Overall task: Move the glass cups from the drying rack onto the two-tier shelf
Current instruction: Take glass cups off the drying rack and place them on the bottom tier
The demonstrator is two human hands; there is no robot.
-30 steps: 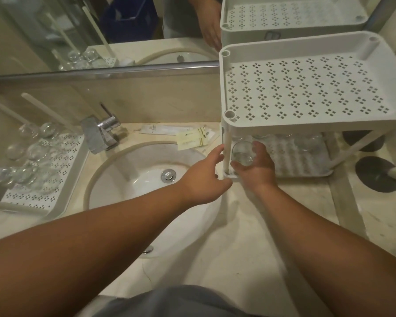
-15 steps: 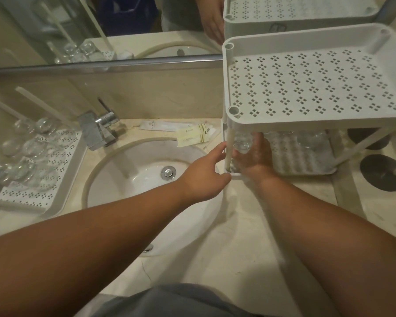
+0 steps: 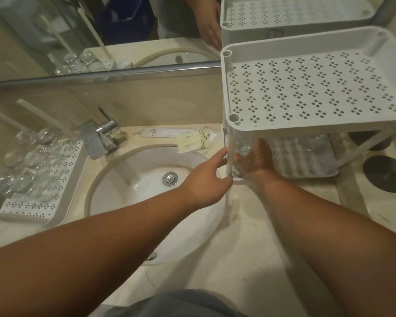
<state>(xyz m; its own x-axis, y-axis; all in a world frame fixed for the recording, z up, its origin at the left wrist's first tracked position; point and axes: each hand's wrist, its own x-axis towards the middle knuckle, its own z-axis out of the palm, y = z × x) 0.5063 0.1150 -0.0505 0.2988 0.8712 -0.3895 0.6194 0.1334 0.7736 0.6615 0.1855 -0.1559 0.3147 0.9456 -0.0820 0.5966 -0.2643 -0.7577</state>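
A white two-tier shelf (image 3: 311, 124) stands at the right of the counter, its perforated top tier bare. My right hand (image 3: 256, 161) reaches under the top tier and holds a clear glass cup (image 3: 242, 149) at the front left corner of the lower tier. My left hand (image 3: 206, 179) rests against the shelf's front left leg, fingers loosely around it. More glass cups (image 3: 311, 143) show dimly further back on the lower tier. Several clear glass cups (image 3: 32, 161) lie on the white drying rack (image 3: 62, 197) at the far left.
A round white sink (image 3: 151, 193) with a chrome faucet (image 3: 101, 138) lies between rack and shelf. Paper sachets (image 3: 192, 140) lie behind the sink. Dark round coasters (image 3: 384, 175) and a soap bar sit at the right. A mirror runs along the back wall.
My right hand has carried the glass cup further in under the top tier onto the lower tier's front left corner. My left hand has stayed by the shelf leg.
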